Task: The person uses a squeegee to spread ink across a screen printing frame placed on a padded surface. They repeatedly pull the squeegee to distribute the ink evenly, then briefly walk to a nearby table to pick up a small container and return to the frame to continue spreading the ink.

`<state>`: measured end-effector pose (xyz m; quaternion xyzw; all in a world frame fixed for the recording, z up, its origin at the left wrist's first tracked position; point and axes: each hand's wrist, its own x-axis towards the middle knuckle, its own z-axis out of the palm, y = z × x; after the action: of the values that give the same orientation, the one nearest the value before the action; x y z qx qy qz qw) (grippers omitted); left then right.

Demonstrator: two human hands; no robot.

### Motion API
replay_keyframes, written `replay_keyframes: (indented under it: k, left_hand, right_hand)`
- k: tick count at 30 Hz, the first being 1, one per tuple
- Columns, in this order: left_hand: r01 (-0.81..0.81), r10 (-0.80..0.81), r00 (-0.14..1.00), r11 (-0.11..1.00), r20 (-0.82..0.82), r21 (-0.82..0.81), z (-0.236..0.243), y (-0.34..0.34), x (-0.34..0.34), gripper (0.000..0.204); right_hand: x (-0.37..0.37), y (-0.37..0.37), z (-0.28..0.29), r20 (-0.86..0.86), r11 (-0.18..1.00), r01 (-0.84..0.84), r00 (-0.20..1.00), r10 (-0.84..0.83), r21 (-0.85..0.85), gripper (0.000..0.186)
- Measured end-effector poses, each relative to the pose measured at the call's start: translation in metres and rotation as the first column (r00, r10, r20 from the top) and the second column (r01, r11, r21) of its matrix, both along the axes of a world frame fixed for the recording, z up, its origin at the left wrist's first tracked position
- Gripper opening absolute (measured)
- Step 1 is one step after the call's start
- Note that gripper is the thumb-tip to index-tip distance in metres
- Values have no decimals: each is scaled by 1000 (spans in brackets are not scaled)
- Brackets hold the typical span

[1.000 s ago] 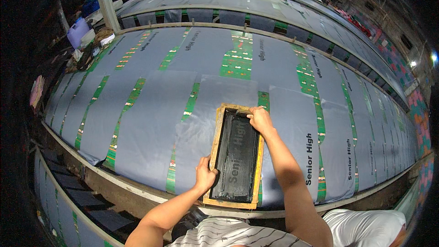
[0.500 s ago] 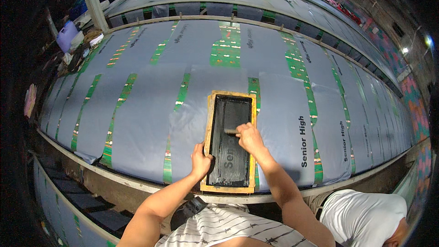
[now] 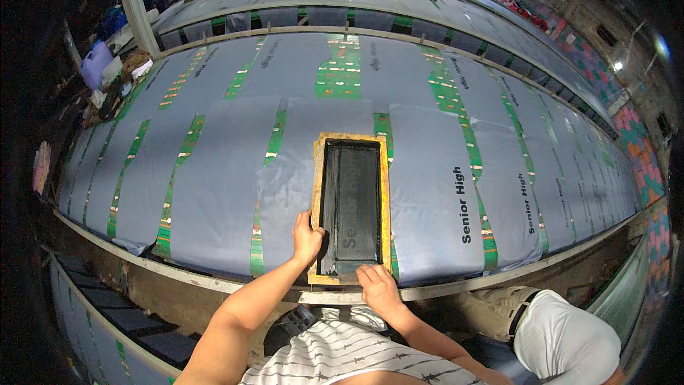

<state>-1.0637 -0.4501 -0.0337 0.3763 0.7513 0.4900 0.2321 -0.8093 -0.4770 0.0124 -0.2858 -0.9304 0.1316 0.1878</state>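
Down the screen comes my right hand (image 3: 377, 286): a second ago it sat at the far, upper end of the wooden printing frame (image 3: 385, 192), half a second ago at mid-frame, and now it rests at the near end, just below centre of the picture. I judge that one full pull of the squeegee (image 3: 354, 269) through the black ink has reached its end. My fingers are curled over that blade at the frame's bottom edge, clenched on it as far as I can see, though the hand hides most of the tool.

My left hand (image 3: 307, 237) has hardly shifted; it presses on the frame's left rail near the lower corner, fingers wrapped on the wood, holding it flat.

Frame and mesh lie on a grey fabric panel (image 3: 214, 185) with green stripes, centre of the picture, on the long printing table (image 3: 214, 286). Panels to the right already carry black lettering. Another person in a white shirt (image 3: 563, 335) sits at lower right, apart from my hands.
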Motion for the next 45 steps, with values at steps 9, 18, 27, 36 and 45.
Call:
replay_keyframes:
  k: [9,18,27,36,45]
  left_hand:
    - [21,-19,999,997,-26,68,-6,1,-2,60]
    - [20,-18,999,996,-28,89,-2,-1,0,61]
    - [6,-5,1000,1000,-19,28,0,-3,1,61]
    - [-5,9,1000,988,-21,157,19,-7,6,63]
    - [-15,6,999,974,38,228,40,-19,0,67]
  right_hand:
    - [10,0,13,64,993,-56,996,63,-108,51]
    - [21,70,-5,-236,826,448,810,-537,-342,37]
    - [8,73,-20,27,694,530,803,-595,-488,30]
    - [7,65,-6,-15,694,549,779,-626,-465,31]
    - [-2,57,6,-124,738,549,763,-634,-393,32]
